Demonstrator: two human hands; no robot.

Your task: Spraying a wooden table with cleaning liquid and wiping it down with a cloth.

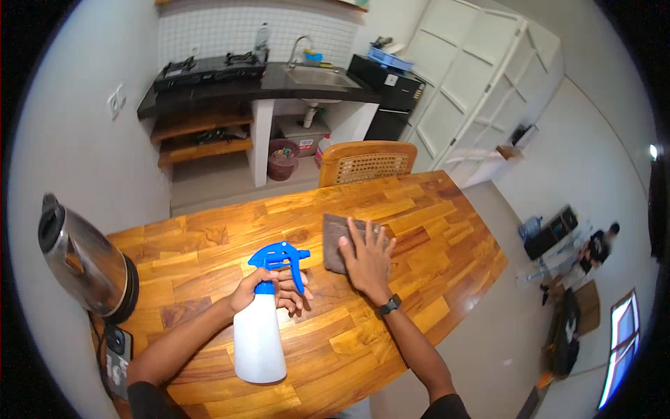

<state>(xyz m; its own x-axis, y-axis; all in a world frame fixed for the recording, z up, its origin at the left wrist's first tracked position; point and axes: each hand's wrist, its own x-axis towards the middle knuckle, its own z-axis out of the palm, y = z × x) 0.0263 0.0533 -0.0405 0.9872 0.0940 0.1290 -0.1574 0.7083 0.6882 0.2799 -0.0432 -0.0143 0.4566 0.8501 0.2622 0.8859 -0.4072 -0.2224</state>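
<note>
My left hand (269,290) grips a white spray bottle (260,340) by its neck, below the blue trigger sprayer head (280,256). The bottle leans slightly, and its nozzle points to the right. My right hand (368,256) lies spread and flat on a folded brown cloth (335,246), fingers apart, pressing it against the wooden table (324,335). The palm and fingers hide much of the cloth's right side. A dark watch (390,305) sits on my right wrist.
A steel electric kettle (89,262) stands at the table's left end, with a phone (118,356) in front of it. Behind the far edge is a cane-backed chair (369,162). Beyond stand a gas stove (209,70), a sink (322,77) and a small fridge (395,94). A person (596,249) is far right.
</note>
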